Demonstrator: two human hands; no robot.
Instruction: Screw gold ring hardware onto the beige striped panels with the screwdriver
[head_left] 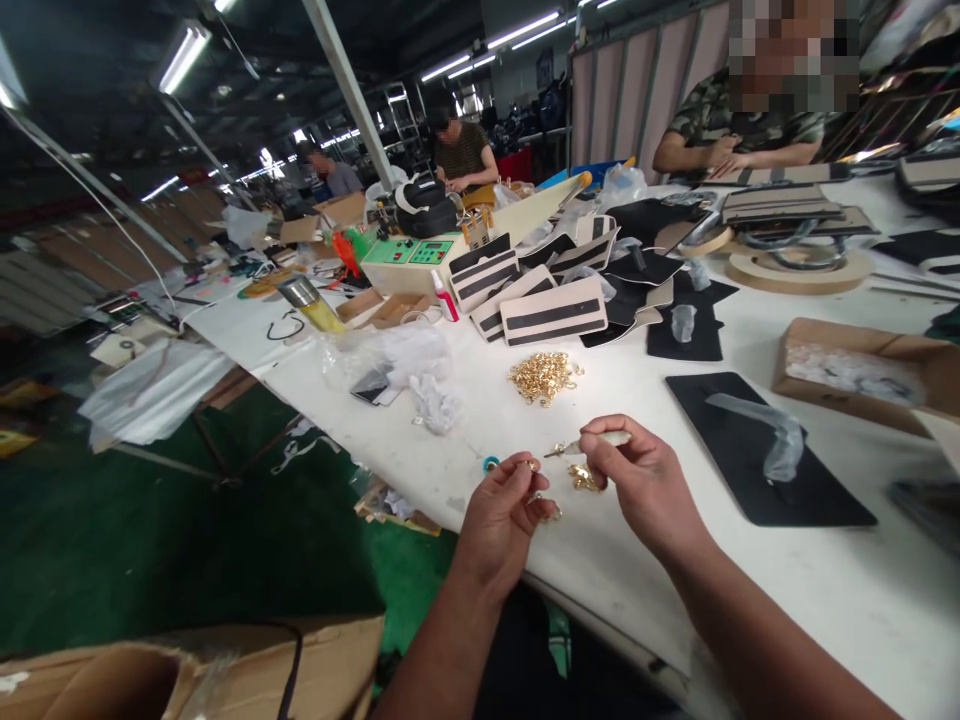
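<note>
My left hand (pixel 501 510) is closed in a pinch on a small gold metal fitting (pixel 528 464) just above the white table (pixel 600 560). My right hand (pixel 639 476) is closed round a small pale-handled tool (pixel 600 441) whose tip points left at the fitting. A few more gold fittings (pixel 583 479) lie on the table between and under my hands. A heap of gold fittings (pixel 543 376) sits a little farther out. A small blue ring (pixel 490 463) lies just left of my left hand.
Striped cream-and-black panels (pixel 553 310), black pads (pixel 757 450) with clear plastic, crumpled plastic bags (pixel 420 375), cardboard boxes (pixel 870 365) and a green-topped machine (pixel 409 255) crowd the table. One person sits at the far right, others work farther back. The table edge runs left of my hands.
</note>
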